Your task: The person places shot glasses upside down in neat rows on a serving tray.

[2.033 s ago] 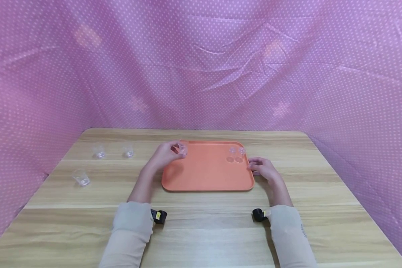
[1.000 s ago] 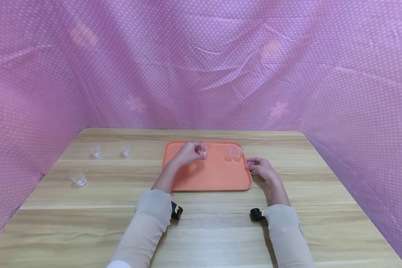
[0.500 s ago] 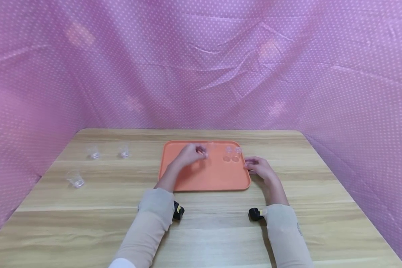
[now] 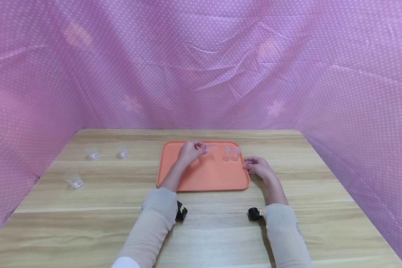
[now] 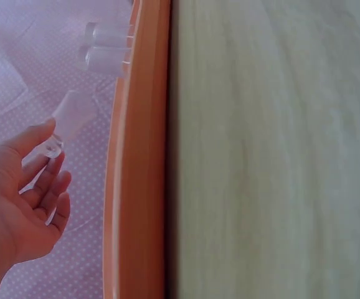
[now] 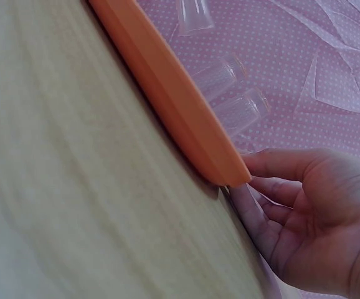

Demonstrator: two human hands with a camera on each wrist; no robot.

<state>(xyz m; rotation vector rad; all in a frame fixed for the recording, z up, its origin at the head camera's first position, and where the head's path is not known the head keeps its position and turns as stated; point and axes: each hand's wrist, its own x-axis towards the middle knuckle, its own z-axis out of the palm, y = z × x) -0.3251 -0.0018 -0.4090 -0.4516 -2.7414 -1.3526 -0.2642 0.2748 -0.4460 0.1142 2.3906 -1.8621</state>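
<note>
Pinching with the left hand (image 4: pixel 188 152) one clear cup (image 5: pixel 73 117) by its base, between thumb and fingertip, with the other fingers loosely curved. Holding that cup at the far middle of the orange tray (image 4: pixel 209 176), tipped over with its mouth turned right; too faint to say for sure whether touching the tray. Gripping the tray's right rim with the right hand (image 4: pixel 259 168), with fingers bent at the edge. Showing two upside-down cups (image 4: pixel 235 155) side by side towards the tray's far right corner, and three other cups (image 4: pixel 123 153) well apart on the left of the wooden table (image 4: pixel 217 238), two far, one nearer. Wearing beige sleeves (image 4: pixel 150 234); backed by pink dotted cloth (image 4: pixel 201 85)
</note>
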